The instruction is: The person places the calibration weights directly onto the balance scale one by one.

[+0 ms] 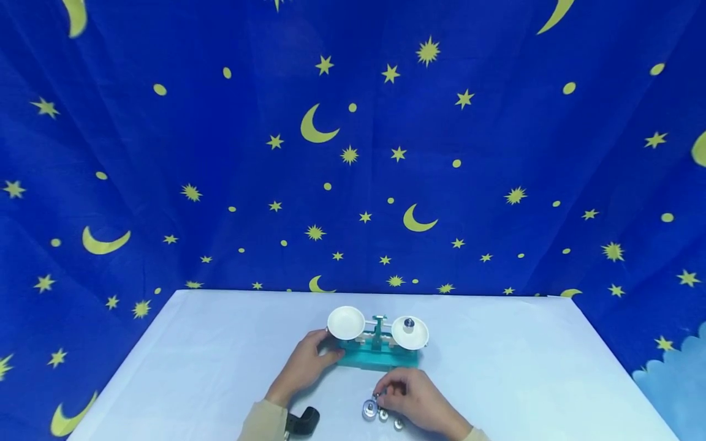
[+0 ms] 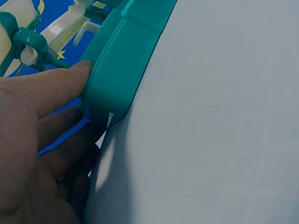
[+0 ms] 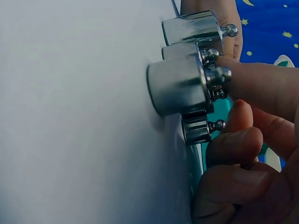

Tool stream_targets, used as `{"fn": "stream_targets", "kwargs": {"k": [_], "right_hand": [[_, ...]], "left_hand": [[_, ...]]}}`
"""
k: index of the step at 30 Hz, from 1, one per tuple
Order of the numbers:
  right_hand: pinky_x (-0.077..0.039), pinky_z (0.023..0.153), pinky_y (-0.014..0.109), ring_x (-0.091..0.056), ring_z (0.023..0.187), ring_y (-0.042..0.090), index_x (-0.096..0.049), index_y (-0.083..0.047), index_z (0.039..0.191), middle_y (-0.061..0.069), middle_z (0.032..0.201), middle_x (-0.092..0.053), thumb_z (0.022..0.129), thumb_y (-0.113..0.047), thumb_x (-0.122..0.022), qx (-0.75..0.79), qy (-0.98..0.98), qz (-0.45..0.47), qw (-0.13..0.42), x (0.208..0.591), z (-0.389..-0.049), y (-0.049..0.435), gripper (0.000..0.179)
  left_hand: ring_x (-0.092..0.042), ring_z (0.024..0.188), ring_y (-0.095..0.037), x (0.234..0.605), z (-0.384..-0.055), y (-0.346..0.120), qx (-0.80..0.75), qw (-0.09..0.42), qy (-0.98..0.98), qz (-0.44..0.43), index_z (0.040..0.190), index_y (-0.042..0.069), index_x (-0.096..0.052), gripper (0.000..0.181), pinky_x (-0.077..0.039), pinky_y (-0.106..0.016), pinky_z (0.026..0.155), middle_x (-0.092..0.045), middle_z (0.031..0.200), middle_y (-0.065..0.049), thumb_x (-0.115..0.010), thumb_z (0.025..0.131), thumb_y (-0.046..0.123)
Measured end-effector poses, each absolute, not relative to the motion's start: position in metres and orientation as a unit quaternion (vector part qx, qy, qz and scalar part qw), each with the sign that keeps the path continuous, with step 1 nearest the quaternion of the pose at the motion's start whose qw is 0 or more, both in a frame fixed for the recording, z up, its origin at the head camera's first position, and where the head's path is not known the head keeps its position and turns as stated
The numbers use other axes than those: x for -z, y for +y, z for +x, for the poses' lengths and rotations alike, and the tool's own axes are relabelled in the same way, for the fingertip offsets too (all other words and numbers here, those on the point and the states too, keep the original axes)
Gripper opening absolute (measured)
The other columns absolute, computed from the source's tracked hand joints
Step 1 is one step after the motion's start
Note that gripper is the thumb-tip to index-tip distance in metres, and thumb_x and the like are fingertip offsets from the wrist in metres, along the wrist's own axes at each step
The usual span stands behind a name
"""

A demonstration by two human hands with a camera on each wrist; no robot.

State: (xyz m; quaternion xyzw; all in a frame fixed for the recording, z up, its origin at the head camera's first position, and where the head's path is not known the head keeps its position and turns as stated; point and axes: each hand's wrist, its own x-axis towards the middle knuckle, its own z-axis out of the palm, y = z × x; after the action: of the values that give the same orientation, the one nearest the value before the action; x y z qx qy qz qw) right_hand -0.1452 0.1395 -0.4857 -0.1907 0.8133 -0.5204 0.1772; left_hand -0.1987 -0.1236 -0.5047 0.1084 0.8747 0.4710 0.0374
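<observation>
A green balance scale (image 1: 377, 355) with two white pans stands on the table. My left hand (image 1: 307, 362) grips the left end of its base, with the thumb (image 2: 70, 81) on the green side wall and the fingers around the end. A metal weight (image 1: 409, 325) with a knob stands in the right pan (image 1: 420, 336), which sits lower than the left pan (image 1: 345, 323). In front of the base, my right hand (image 1: 415, 397) has curled fingers at several knobbed metal weights. The largest weight (image 3: 177, 88) partly hides the fingertips; I cannot tell whether they pinch a knob.
The white table (image 1: 513, 355) stretches to both sides of the scale. Behind it hangs a blue cloth (image 1: 364, 177) with yellow moons and stars. A black wrist-worn device (image 1: 303, 421) shows beside the left sleeve (image 1: 265, 421).
</observation>
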Motion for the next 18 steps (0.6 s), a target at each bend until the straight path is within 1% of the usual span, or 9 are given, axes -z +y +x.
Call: {"fn": "stream_targets", "kwargs": {"k": [18], "right_hand": [[-0.044, 0.055, 0.018, -0.054, 0.066, 0.006, -0.075, -0.015, 0.095, -0.005, 0.077, -0.061, 0.09, -0.02, -0.076, 0.53, 0.813, -0.178, 0.162, 0.4871, -0.1433, 0.1385, 0.007]], "left_hand": [[-0.044, 0.138, -0.041, 0.5054, -0.1978, -0.1234, -0.468, 0.046, 0.877, 0.103, 0.138, 0.009, -0.06, 0.056, -0.029, -0.066, 0.115, -0.058, 0.141, -0.012, -0.074, 0.09, 0.036]]}}
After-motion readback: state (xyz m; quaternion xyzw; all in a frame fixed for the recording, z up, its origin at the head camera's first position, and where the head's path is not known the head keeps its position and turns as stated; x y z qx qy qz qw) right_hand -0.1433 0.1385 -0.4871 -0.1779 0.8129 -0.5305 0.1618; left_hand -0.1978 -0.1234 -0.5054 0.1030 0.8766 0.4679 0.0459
